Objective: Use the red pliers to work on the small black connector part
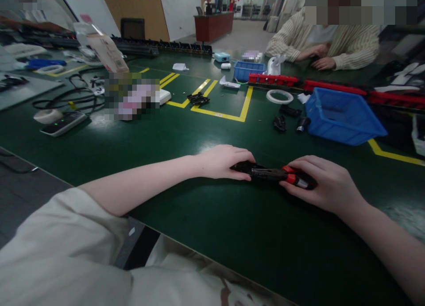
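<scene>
My right hand (327,182) is closed around the red-and-black handles of a pair of pliers (270,174), whose dark jaws point left. My left hand (224,162) pinches a small black part (243,166) between thumb and fingers. The plier jaws meet this part or lie right against it; exactly how they touch is too dark to tell. Both hands rest low over the green tabletop (212,226), near its front edge.
Beyond my right hand stands a blue bin (345,115), with black parts (279,123) and a white ring (279,96) beside it. More black pieces (198,98) lie near yellow tape. Cables (69,100) and a handheld device (64,123) are at left. Another person's hands (320,58) rest across the table.
</scene>
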The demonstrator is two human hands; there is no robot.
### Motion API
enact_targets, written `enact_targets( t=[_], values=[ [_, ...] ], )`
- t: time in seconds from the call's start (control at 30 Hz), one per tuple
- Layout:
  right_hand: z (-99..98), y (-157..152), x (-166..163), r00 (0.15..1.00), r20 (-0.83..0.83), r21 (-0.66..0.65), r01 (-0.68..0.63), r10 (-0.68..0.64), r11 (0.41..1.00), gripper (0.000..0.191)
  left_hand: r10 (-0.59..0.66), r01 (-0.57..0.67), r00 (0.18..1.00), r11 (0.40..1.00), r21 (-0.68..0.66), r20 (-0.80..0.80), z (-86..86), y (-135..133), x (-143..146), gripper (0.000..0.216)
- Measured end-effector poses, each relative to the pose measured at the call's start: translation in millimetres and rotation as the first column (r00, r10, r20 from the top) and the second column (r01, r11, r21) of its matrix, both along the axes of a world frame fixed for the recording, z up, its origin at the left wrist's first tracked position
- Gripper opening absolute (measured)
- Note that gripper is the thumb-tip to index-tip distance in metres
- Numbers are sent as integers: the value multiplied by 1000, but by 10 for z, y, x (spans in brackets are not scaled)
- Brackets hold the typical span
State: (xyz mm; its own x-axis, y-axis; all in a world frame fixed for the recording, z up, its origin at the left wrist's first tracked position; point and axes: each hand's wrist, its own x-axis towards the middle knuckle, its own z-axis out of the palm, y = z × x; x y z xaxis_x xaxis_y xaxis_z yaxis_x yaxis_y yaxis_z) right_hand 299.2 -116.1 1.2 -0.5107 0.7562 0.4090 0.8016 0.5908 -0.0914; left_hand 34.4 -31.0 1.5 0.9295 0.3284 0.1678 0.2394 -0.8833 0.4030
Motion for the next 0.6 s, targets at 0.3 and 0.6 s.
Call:
enact_targets(
  t=[0.3,0.6],
  values=[
    [34,-18,-51,997,83,75,-7,1,997,29,20,-21,999,1000,-15,-29,15,-26,20,36],
    [16,18,-90,986,165,101,-35,18,994,34,1,2,998,999,52,-59,-4,-14,47,41]
  ],
)
